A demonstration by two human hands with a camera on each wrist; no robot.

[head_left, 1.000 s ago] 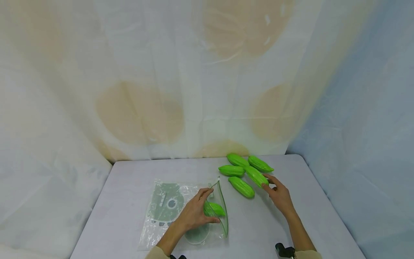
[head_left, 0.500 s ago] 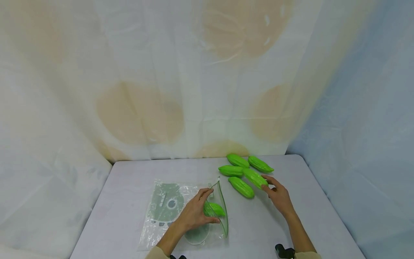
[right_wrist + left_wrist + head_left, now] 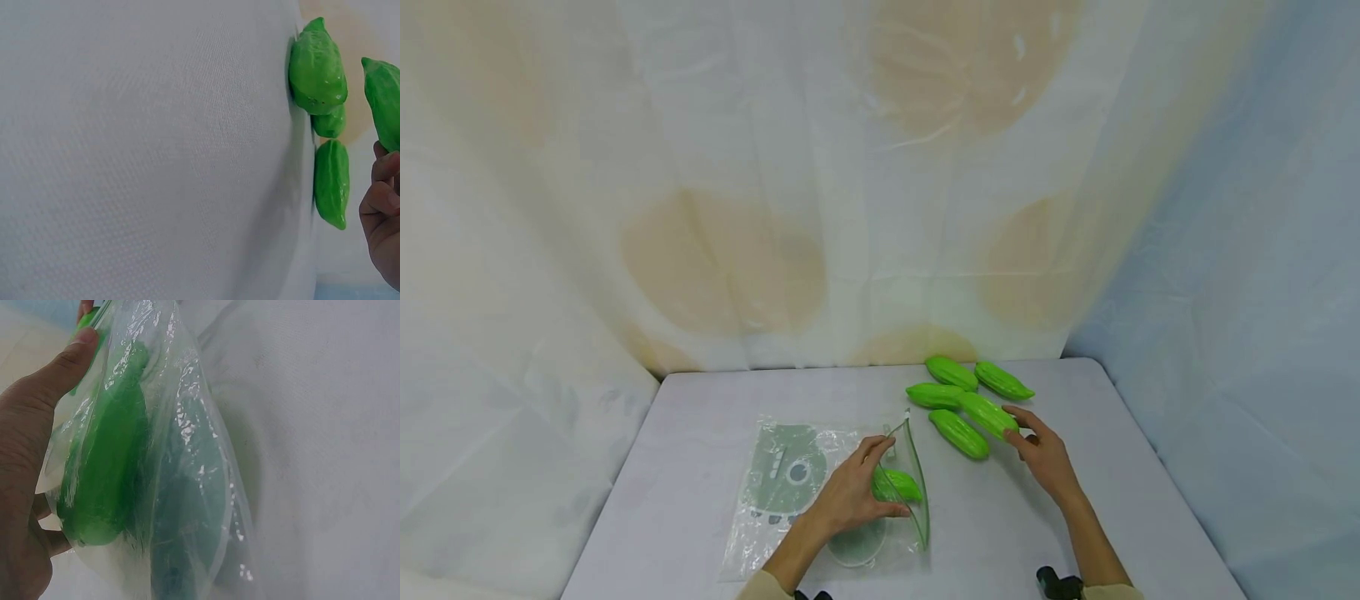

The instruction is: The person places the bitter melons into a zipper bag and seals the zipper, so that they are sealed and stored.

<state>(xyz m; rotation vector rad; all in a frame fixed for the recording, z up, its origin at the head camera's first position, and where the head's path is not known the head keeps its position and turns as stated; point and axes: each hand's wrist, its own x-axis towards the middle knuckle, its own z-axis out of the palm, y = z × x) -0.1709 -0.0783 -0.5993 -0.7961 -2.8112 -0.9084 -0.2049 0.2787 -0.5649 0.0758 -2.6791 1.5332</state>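
Note:
A clear zip bag (image 3: 748,542) with a green printed face lies on the table, its mouth spread toward the right. My left hand (image 3: 842,496) holds the bag near the mouth, thumb and fingers wide apart; the left wrist view shows the thumb (image 3: 65,369) along its edge. Inside sits one bright green bitter melon (image 3: 109,469). With thumb and fingertips my right hand (image 3: 1047,457) grips the near end of another ridged bitter melon (image 3: 988,414). In the right wrist view this held bitter melon (image 3: 384,103) is raised off the tabletop, pointed tip away from the hand.
Several more bitter melons lie near the table's back edge, one (image 3: 958,434) nearest the bag and another (image 3: 1004,381) at the back right. The white table (image 3: 985,533) stands against hung sheets on three sides.
The right hand has drawn the gripped bitter melon slightly left and toward me over the others. My left hand and the bag have stayed where they were.

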